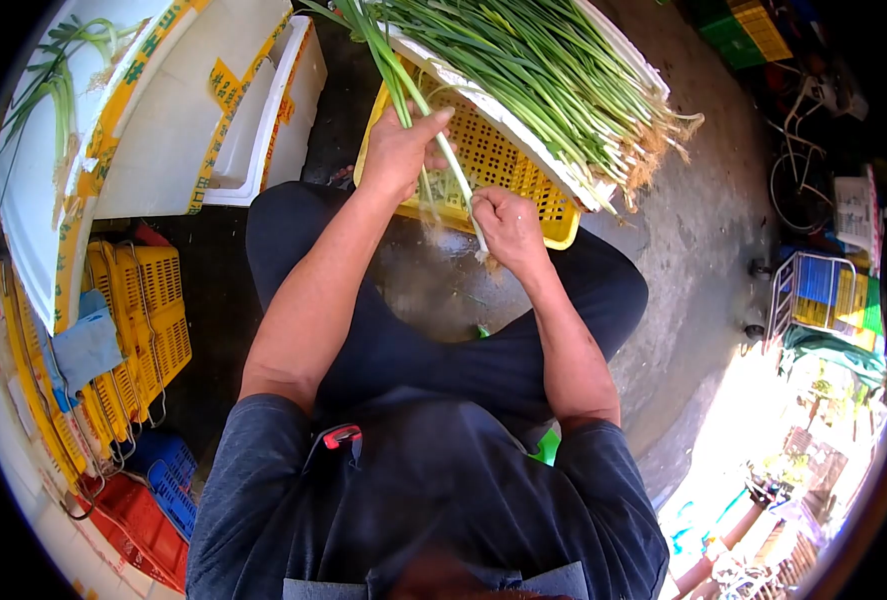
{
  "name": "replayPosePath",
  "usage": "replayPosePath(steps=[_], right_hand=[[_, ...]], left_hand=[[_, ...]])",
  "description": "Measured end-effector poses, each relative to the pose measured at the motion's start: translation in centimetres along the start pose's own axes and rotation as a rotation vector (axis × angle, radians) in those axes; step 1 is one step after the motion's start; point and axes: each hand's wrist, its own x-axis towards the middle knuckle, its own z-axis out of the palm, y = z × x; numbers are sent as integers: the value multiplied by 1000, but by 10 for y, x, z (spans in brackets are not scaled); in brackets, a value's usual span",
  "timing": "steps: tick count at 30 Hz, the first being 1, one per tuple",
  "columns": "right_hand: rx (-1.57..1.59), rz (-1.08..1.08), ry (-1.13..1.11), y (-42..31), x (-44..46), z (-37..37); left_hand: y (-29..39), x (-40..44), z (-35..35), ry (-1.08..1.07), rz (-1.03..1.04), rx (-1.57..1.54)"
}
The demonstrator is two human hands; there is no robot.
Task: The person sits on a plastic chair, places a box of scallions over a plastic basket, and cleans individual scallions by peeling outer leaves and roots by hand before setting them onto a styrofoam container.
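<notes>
My left hand [401, 155] is closed round a few long scallions [447, 155], thumb laid over the stalks. Their green leaves run up past the top of the view, while the white ends point down toward my lap. Curled fingers of my right hand [508, 228] pinch one white stalk close to its roots. Behind both hands sits a yellow plastic crate [483, 150]. A white foam tray [478, 92] rests over it, heaped with a big pile of scallions [543, 80], root ends toward the right.
White foam boxes [163, 130] stand on the left, one with a few loose scallions [61, 95] on it. Below them are stacked yellow crates [148, 310], a blue basket [168, 480] and a red crate [128, 525]. A metal-framed trolley [803, 290] stands at the right.
</notes>
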Motion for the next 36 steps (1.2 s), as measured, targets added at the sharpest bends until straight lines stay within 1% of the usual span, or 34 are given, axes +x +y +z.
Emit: replayPosePath(steps=[3, 6, 9, 12, 15, 16, 19, 20, 23, 24, 27, 28, 31, 32, 35, 36], right_hand=[[-30, 6, -8, 9, 0, 1], [40, 111, -41, 10, 0, 0], [142, 170, -27, 24, 2, 4], [313, 368, -1, 35, 1, 12], [591, 357, 257, 48, -3, 26], [621, 328, 319, 51, -7, 26], [731, 312, 390, 15, -15, 14], [922, 313, 382, 2, -16, 11], [1160, 279, 367, -26, -29, -2], [1283, 301, 276, -33, -36, -11], [1438, 276, 275, -30, -52, -16], [1455, 233, 217, -33, -58, -20], [1379, 207, 304, -32, -71, -19], [1302, 233, 363, -40, -72, -20], [1524, 66, 266, -49, -80, -30], [1384, 24, 358, -61, -84, -40]], left_hand=[[-1, 0, 1, -2, -1, 23], [-1, 1, 0, -23, -19, 39], [3, -1, 1, -38, -45, 7], [3, -2, 0, -31, -63, -46], [2, 1, -3, 24, -93, -119], [1, 3, -5, 49, -105, -147], [-3, 6, -11, 98, -126, -174], [-2, 6, -11, 101, -133, -191], [2, 5, -10, 114, -156, -241], [3, 6, -10, 120, -170, -260], [2, 6, -9, 111, -206, -290], [1, 6, -9, 105, -218, -297], [2, 2, -4, 123, -248, -325], [1, 2, -5, 137, -256, -334], [6, 8, -8, 185, -241, -350], [11, 10, -12, 215, -216, -346]])
